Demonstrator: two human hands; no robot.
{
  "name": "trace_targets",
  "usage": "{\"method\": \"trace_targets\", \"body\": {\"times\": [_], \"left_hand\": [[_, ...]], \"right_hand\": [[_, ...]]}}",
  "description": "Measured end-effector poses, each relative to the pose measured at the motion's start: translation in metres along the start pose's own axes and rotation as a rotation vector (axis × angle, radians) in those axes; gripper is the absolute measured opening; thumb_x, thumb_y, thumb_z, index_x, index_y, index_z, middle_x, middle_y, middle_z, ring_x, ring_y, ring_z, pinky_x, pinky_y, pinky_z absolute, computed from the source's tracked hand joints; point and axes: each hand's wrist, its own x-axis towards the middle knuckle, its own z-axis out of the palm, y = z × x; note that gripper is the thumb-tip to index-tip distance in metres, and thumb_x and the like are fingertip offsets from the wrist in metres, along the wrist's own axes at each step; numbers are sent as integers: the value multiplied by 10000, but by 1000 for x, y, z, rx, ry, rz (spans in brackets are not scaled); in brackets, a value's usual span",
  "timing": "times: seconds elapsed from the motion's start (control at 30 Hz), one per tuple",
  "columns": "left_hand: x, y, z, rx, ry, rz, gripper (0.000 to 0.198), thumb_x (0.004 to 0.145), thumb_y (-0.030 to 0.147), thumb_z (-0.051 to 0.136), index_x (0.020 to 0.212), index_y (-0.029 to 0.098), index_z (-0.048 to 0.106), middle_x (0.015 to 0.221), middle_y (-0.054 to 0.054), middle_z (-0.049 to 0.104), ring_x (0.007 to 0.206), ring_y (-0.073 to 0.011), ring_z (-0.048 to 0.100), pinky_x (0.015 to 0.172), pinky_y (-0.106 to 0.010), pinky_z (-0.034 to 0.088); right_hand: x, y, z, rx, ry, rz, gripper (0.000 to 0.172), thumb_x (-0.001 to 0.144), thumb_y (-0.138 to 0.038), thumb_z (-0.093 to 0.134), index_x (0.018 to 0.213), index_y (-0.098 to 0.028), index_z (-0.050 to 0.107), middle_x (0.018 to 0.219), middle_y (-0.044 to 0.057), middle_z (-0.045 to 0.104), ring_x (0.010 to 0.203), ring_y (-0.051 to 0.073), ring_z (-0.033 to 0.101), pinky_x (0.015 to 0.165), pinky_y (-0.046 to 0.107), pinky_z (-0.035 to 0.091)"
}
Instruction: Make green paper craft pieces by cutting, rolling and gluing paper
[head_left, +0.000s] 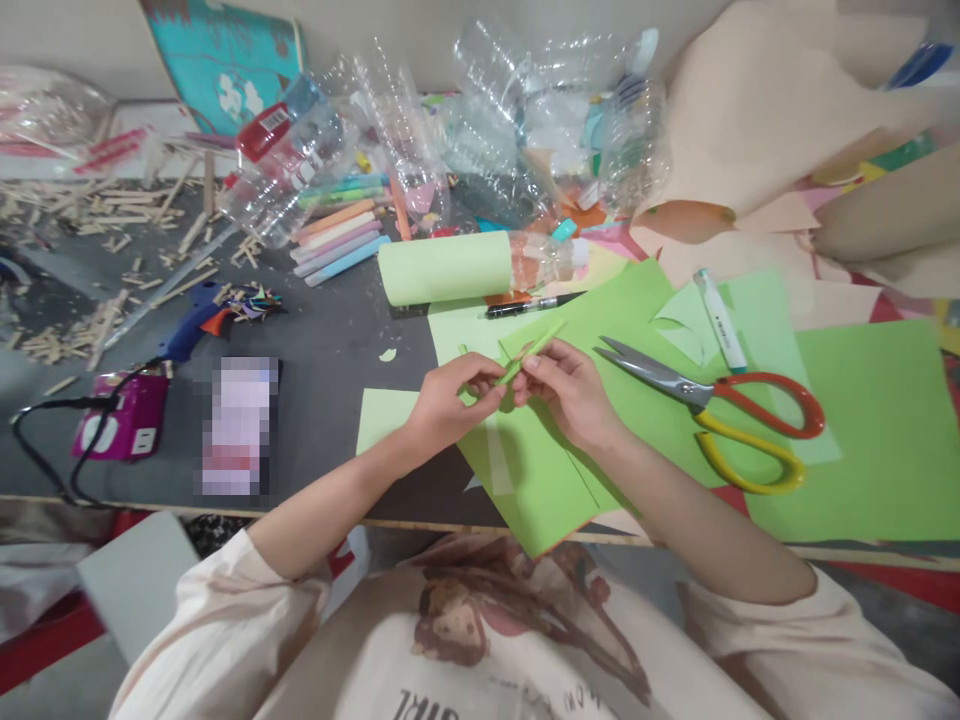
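Observation:
A thin green paper strip point(534, 348) is pinched between my two hands above the green sheets. My left hand point(459, 398) grips its lower left end with thumb and fingers pressed together. Further up the strip, my right hand point(564, 388) closes on it from the right; my fingers cover part of it. Beneath my hands lie bright green paper sheets point(637, 420) and paler green pieces. To the right rest scissors point(694, 390) with one red and one yellow handle, blades apart. Beyond my hands, a clear bottle point(544, 258) wrapped in pale green paper point(444, 268) lies on its side.
A black pen point(536, 304) and a white marker point(720, 322) lie on the papers. At left are a phone point(238, 425), a blue glue gun point(191, 318), a magenta box point(120, 415) and scattered wooden sticks point(112, 205). Clear plastic bottles point(487, 130) crowd the back.

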Motion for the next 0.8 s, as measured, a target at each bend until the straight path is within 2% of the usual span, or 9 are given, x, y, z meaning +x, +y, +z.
{"method": "trace_targets", "body": {"times": [0.27, 0.47, 0.63, 0.8], "left_hand": [[1, 2, -3, 17, 31, 49, 78, 816, 217, 598, 745, 189, 614, 712, -7, 696, 614, -95, 624, 582, -184, 504], [3, 2, -6, -11, 53, 6, 143, 831, 306, 627, 745, 193, 639, 709, -18, 710, 603, -106, 629, 578, -203, 512], [3, 0, -8, -25, 54, -23, 219, 841, 381, 633, 725, 197, 603, 686, -12, 674, 602, -107, 612, 602, -221, 516], [1, -5, -6, -144, 85, 19, 210, 799, 317, 671, 917, 206, 536, 885, -29, 647, 721, -111, 639, 687, -242, 541]], "right_hand": [[0, 1, 0, -19, 19, -20, 346, 598, -440, 843, 704, -199, 618, 515, -54, 668, 439, 106, 627, 461, 218, 555], [0, -1, 2, 13, 48, -14, 382, 534, -447, 875, 705, -212, 628, 533, -49, 699, 425, 111, 632, 489, 231, 576], [-1, -2, 1, -3, 44, -28, 368, 562, -445, 864, 732, -216, 631, 564, -36, 717, 461, 130, 659, 522, 257, 594], [-1, 0, -1, -14, -40, -48, 306, 633, -407, 841, 764, -212, 646, 581, -25, 716, 514, 133, 681, 581, 272, 607]]}}
